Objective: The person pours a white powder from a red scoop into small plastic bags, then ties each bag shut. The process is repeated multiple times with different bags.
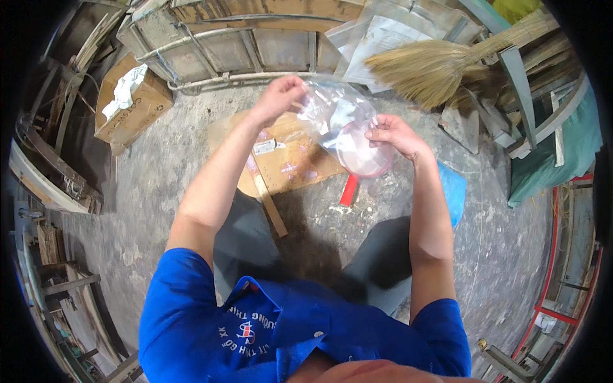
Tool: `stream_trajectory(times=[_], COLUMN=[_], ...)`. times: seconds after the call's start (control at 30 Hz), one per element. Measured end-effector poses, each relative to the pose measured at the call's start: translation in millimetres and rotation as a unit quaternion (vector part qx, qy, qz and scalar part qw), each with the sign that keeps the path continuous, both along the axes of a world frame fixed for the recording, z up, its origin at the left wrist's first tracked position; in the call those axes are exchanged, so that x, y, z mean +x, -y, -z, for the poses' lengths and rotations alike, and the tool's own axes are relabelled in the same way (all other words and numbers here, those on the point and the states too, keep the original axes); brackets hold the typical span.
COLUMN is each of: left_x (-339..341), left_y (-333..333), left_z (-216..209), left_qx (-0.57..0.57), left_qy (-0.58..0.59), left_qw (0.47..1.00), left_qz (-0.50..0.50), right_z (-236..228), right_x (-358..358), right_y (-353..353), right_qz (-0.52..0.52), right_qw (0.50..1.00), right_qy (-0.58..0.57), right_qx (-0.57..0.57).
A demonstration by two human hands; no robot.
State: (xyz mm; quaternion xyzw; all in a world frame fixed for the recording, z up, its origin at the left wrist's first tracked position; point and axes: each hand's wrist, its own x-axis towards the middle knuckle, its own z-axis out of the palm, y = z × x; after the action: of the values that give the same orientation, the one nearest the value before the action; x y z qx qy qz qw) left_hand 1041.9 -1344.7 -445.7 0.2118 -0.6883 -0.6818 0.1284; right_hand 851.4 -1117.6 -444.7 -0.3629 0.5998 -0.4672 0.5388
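A transparent plastic bag (329,108) is stretched between my two hands above the floor. My left hand (283,99) pinches its upper left edge, fingers closed. At its right side, my right hand (397,136) grips the plastic between thumb and fingers. A round, pink-rimmed, whitish thing (363,156) shows at the bag's lower right; I cannot tell whether it is inside or behind the plastic. From under it sticks out a flat red piece like a handle (348,190). Left of these, a brown board (306,163) with pinkish smears lies on the floor, bearing a small white packet (268,147).
A wooden stick (271,204) reaches from the board toward my left leg. A blue object (451,191) is beside my right knee. A cardboard box (137,105) stands at far left, a straw broom (434,67) at far right, and metal frames (255,51) line the back.
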Motion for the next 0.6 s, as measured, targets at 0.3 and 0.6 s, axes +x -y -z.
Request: stream_trajectory(times=[0.3,0.6], left_x=[12.3,-20.7], left_y=[30.1,-43.1], left_z=[9.8,-12.4], left_qx=[0.038,-0.126], left_qy=[-0.009,-0.040], left_qw=[0.990,0.989], left_qz=[-0.135,-0.065], right_z=[13.8,6.0], right_x=[-14.9,20.7], right_y=[14.2,53.8], right_qz=[0.029,0.252], right_qw=[0.998,0.944], right_qy=[0.053,-0.103], right_qx=[-0.031,-0.186])
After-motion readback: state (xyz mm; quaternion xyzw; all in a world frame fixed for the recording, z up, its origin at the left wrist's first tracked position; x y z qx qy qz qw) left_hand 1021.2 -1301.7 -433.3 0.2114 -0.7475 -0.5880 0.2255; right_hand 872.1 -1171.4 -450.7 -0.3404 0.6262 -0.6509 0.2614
